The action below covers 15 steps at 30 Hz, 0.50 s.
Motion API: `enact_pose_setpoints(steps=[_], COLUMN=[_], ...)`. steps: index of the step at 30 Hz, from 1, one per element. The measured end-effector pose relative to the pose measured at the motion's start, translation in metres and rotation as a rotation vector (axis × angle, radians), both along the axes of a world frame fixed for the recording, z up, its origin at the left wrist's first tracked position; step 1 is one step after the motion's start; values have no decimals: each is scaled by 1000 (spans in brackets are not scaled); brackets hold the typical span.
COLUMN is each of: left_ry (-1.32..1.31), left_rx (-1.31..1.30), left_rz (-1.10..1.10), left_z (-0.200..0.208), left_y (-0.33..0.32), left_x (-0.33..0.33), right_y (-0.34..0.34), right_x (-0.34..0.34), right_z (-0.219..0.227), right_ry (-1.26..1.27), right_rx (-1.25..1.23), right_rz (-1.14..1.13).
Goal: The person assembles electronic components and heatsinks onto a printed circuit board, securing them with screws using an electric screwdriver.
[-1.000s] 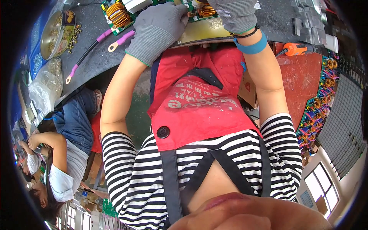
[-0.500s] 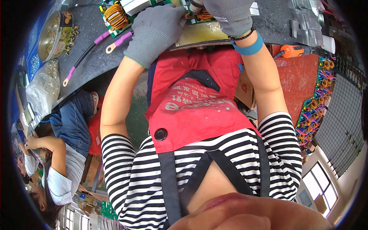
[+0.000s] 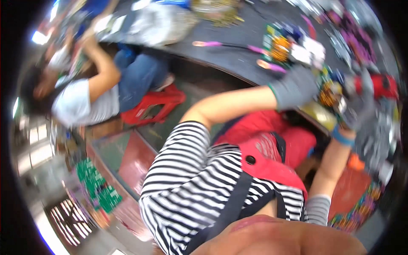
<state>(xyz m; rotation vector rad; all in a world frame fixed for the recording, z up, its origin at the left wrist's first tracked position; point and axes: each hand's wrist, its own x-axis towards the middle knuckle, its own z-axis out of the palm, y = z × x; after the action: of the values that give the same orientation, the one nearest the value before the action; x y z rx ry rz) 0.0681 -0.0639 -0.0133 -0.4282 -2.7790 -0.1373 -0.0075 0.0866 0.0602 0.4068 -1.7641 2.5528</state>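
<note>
My right hand (image 3: pixel 360 104), in a grey glove with a blue wristband, is wrapped round a red and black power driver (image 3: pixel 384 86) at the right. The driver's nose points left, over a green circuit board (image 3: pixel 326 78) with copper-wound coils (image 3: pixel 328 93). My left hand (image 3: pixel 299 88), gloved in grey too, lies against the board's near side; motion smears its fingers. Beside it, cables with purple sleeves and copper ring lugs (image 3: pixel 264 64) stick out from the board. A yellowish plate (image 3: pixel 321 117) shows under the board at the table edge.
The dark worktable (image 3: pixel 238 59) carries a clear plastic bag (image 3: pixel 163 25), a round tub (image 3: pixel 214 8) and purple-black cables (image 3: pixel 355 36). An orange tool (image 3: pixel 356 162) lies near the right edge. Another person (image 3: pixel 91 95) sits on a red stool (image 3: pixel 157 104) at the left.
The view has swung left and blurred, so the board and both hands appear farther right and lower. The red driver now shows in my right hand. More of the seated person is visible.
</note>
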Motion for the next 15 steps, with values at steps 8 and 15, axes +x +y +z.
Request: enact_pose_setpoints(steps=[8, 15], left_ry=[574, -254], left_rx=[366, 187], left_rz=[147, 149], left_z=[-4, 15], left_y=[-113, -125], left_x=[58, 40], right_y=[2, -13], right_x=[38, 69], right_z=[-3, -60], right_ry=[311, 1081], right_rx=[816, 1577], right_rz=[-65, -75])
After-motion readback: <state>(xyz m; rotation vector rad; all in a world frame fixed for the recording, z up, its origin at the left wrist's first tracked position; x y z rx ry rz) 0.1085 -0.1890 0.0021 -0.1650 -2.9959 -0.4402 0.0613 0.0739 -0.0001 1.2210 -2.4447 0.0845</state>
